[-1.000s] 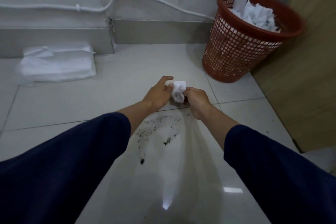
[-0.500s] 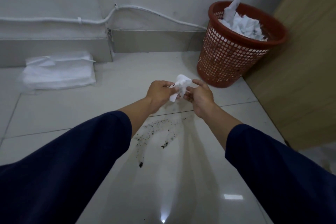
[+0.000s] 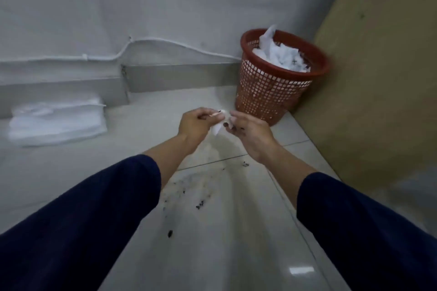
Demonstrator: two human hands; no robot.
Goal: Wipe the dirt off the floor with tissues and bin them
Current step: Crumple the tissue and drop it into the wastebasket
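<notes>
Here the left hand (image 3: 195, 123) and the right hand (image 3: 248, 132) meet above the floor (image 3: 212, 255), with one small crumpled tissue (image 3: 217, 127) pinched between them. The left hand's fingers are curled in, its thumb and forefinger nipping the tissue's near edge. The right hand grips the other side with its fingertips while the rest of its fingers lie looser, and dark specks show on them. Both forearms reach forward, wrists raised, so the tissue hangs clear of the floor rather than pressing on it.

By my reading the step in hand is bunching up a soiled tissue after a wipe, ready for the bin. The next move calls for one hand to take the whole wad, carry it towards one o'clock and let go over the rim of the red mesh bin (image 3: 272, 92), which stands near the hands in the corner and already holds a heap of used tissues (image 3: 281, 56). The wad should stay closed so that no grit falls back out.

At six o'clock from the hands a scatter of dirt (image 3: 189, 186) lies on the tiles, so more wiping is due. Fresh sheets look to be in the white pack (image 3: 56, 123) at nine o'clock, well apart, against the low ledge.
</notes>
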